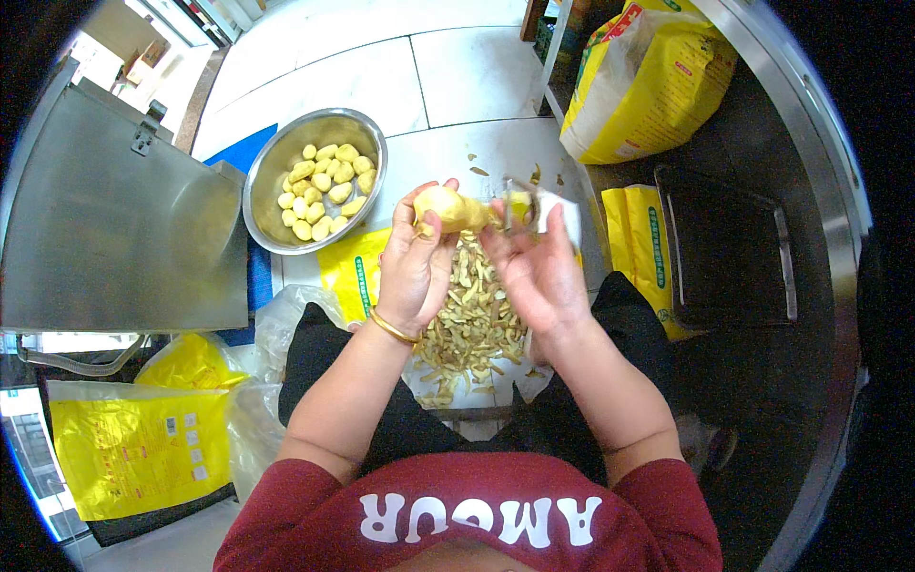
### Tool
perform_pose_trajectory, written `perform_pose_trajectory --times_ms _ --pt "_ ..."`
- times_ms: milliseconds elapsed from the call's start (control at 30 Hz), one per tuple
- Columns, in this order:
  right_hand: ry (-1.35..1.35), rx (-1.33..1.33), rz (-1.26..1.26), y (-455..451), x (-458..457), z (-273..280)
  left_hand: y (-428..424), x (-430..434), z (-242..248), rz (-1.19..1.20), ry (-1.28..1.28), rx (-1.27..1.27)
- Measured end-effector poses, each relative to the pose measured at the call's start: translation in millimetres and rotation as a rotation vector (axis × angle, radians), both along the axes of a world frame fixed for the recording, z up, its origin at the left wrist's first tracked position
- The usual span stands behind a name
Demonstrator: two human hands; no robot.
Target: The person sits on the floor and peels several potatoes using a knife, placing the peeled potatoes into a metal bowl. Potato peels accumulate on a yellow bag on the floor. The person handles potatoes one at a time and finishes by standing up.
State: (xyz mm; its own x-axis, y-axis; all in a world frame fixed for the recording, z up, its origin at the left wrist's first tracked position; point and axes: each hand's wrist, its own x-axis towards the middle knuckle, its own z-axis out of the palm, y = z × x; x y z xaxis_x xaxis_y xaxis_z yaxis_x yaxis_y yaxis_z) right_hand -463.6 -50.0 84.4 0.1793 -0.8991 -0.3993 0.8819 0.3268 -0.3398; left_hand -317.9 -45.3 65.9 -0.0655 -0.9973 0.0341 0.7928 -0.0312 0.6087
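My left hand [414,268] grips a large, mostly pale-yellow potato [444,207] over the floor. Close beside the potato's right end, my right hand [536,279] holds a blurred peeler [561,214] with a white handle. Its metal head is near the potato, but whether the blade touches it I cannot tell. Below both hands, a heap of potato peelings [468,325] lies between my knees. Ahead to the left stands a round steel basin [261,189], with several peeled potatoes [342,191] in its bottom.
A grey metal box or cabinet [107,229] stands at left, beside a blue mat [261,279]. Yellow plastic bags [143,450] lie lower left. On the right are a full yellow sack [658,86], a flat yellow bag [632,236] and a dark tray [725,250]. Peel scraps [479,171] dot the tiles.
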Motion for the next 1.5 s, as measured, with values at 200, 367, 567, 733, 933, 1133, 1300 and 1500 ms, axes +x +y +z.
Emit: perform_pose_trajectory --times_ms 200,367,567,733,933,1133,1300,1500 --pt "0.183 -0.134 -0.040 -11 -20 12 10 4 13 -0.384 -0.360 0.118" --pt "0.275 -0.216 0.143 -2 -17 16 11 -2 20 -0.383 -0.894 0.165" --pt "0.650 -0.377 -0.002 5 -7 12 10 -6 4 -0.067 -1.392 -0.042" --pt "0.412 -0.160 -0.082 -14 -16 13 16 1 16 -0.207 -1.015 0.011" --pt "0.718 -0.479 -0.023 2 -10 22 9 -2 11 0.044 -1.397 -0.150" --pt "0.605 -0.222 -0.069 -8 -10 16 12 2 13 0.160 -1.593 -0.345" --pt "0.644 -0.412 -0.005 0 -14 23 12 10 15 0.273 -1.653 -0.447" --pt "0.539 -0.353 0.031 6 -6 22 11 5 18 0.410 -1.800 -0.560"
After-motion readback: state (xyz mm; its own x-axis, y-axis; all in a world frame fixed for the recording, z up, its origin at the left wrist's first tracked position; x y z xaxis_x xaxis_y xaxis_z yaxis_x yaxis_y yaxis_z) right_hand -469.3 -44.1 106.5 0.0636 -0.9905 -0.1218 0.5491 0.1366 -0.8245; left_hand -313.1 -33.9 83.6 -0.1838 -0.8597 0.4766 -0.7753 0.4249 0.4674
